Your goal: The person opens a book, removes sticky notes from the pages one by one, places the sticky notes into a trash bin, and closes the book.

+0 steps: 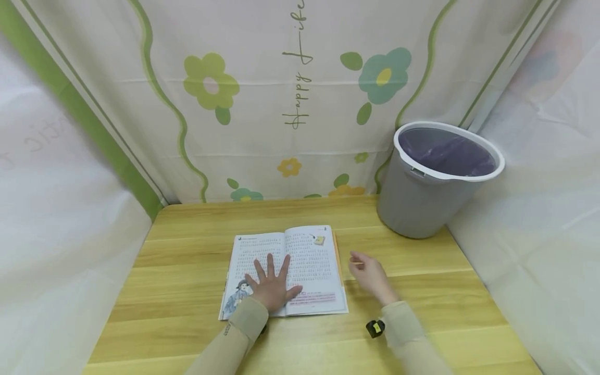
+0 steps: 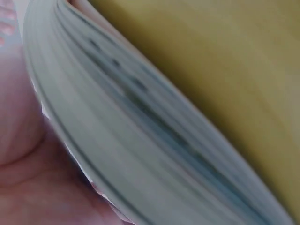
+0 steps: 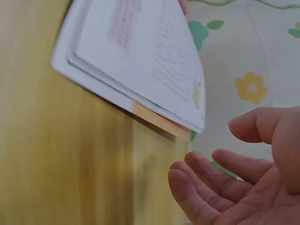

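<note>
An open book (image 1: 311, 276) lies on the wooden table, with printed text on both pages, a drawn figure at the lower left and a pink-marked passage at the lower right. My left hand (image 1: 272, 291) rests palm down across the lower middle of the pages, its fingers spread. In the left wrist view the page edges (image 2: 140, 122) fill the middle, with part of the palm beside them. To the right of the book and apart from it is my right hand (image 1: 370, 273). Its fingers (image 3: 220, 176) are loosely bent, and nothing is between them and the thumb.
A grey bin (image 1: 417, 192) with a white rim and a purple liner stands at the table's back right corner. Flower-printed cloth (image 1: 262, 135) hangs behind the table (image 1: 178, 271), and pale cloth hangs on both sides.
</note>
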A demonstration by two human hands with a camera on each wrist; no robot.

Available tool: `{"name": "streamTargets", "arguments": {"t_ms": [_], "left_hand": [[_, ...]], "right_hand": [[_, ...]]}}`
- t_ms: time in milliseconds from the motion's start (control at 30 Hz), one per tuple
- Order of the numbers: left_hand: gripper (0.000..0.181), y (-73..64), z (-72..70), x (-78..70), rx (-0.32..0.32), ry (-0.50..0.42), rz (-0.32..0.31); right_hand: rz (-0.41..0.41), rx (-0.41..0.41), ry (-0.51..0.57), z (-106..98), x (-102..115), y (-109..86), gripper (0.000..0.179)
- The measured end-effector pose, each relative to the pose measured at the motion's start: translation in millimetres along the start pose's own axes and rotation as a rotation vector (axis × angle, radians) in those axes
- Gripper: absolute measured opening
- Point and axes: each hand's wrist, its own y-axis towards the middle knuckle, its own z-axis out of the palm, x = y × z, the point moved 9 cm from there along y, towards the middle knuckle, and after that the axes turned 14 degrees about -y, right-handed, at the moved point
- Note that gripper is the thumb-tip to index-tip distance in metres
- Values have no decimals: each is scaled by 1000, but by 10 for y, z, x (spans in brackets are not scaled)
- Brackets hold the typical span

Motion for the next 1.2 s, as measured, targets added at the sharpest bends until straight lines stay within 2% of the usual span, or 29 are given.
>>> {"name": "streamTargets", "arguments": {"t_ms": [233,533,733,867,1067,1200], "left_hand": [[93,64,66,46,5,-36,-12],[93,99,81,75,7,-61,0],[94,108,75,93,14,-85,11],[91,81,32,22,22,-77,32],[89,24,-22,-149,79,-119,72],[82,25,-54,-169,108,-159,102]], "right_hand": [[7,25,52,208,-2,32,51],[62,34,55,304,-57,56,53],[95,7,195,273,-82,44,43],[128,4,303,265,-112,30,42],[171,-33,344,129,-155,-12,41],[168,-17,350,67,-132,-41,43]]}}
